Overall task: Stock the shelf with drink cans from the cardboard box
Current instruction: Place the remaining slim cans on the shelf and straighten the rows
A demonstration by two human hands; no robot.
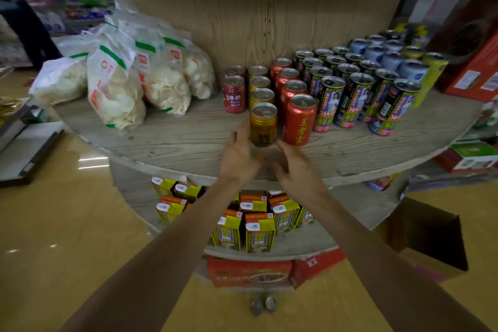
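Two hands meet at the shelf's (188, 143) front edge. The left hand (238, 153), fingers straight, lies against the left side of the front gold can (263, 124). The right hand (293, 167) hovers with fingers relaxed, holding nothing, just below the red can (299, 121). That gold can heads a single file, with milk cans (234, 94) at its 9 o'clock. The cardboard box (425, 237) sits open on the floor at 4 o'clock.

Clear bags of white crackers (116, 83) lean together at left; yellow cartons (258, 234) stand upright below, red boxes (248, 272) beneath them.
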